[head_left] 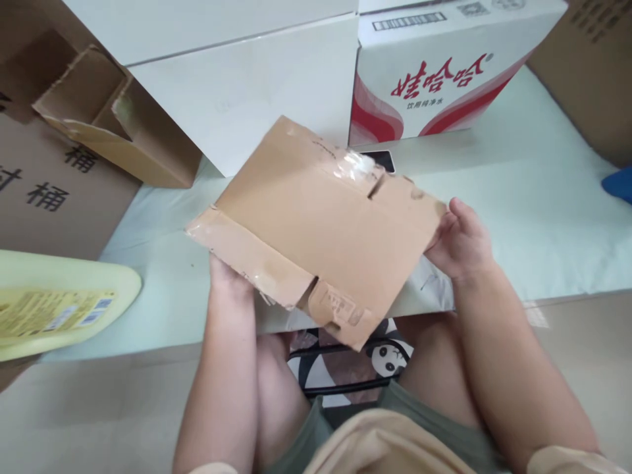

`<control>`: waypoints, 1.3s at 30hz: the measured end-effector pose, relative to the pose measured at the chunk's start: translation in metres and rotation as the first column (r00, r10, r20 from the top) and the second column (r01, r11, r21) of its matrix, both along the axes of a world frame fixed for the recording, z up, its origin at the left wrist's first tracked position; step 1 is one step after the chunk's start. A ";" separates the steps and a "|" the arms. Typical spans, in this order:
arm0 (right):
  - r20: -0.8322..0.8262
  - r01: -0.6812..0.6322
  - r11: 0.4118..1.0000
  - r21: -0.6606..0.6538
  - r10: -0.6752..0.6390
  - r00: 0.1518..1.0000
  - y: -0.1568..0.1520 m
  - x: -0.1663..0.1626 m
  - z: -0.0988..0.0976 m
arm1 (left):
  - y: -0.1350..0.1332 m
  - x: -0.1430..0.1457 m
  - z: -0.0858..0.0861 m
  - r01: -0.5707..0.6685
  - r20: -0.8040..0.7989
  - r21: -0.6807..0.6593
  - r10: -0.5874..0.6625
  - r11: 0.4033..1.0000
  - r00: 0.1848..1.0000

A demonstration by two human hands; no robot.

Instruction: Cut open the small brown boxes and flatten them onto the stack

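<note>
A flattened cardboard box (316, 210), brown with flaps and a patch of clear tape, is held tilted in front of me above the table's front edge. My left hand (228, 273) supports it from below at the left flap, its fingers hidden behind the cardboard. At the right edge, my right hand (460, 238) grips it with fingers curled behind and the thumb pointing up. Partly covered by the cardboard's far edge, a dark-screened phone-like object (384, 160) lies on the table.
The pale green cloth-covered table (523, 217) carries a white box (257, 92), a white and red water carton (434, 79) and an open brown carton (162, 141). A yellow-green labelled bottle (64, 303) is at left. Something blue (619, 184) shows at right. A panda-print item (345, 368) is between my legs.
</note>
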State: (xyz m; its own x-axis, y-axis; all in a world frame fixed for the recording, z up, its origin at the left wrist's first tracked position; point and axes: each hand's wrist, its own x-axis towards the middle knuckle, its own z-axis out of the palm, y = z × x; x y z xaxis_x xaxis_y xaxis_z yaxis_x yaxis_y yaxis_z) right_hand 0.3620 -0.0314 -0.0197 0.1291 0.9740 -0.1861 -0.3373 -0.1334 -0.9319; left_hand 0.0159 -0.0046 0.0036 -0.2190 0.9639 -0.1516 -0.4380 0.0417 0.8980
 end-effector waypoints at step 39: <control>-0.303 -0.001 0.989 0.147 0.047 0.952 -0.003 -0.027 0.001 | -0.146 0.160 -0.016 0.904 -0.380 -0.298 -0.830 -0.307 -0.408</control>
State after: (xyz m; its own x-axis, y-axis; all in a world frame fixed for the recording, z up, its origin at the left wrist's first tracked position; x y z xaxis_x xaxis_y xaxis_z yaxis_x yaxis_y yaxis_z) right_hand 0.3347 -0.0345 -0.0187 0.0644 0.9954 -0.0707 -0.6070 -0.0172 -0.7945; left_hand 0.1756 -0.1507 -0.0122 0.9404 -0.0440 -0.3372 0.3340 -0.0669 0.9402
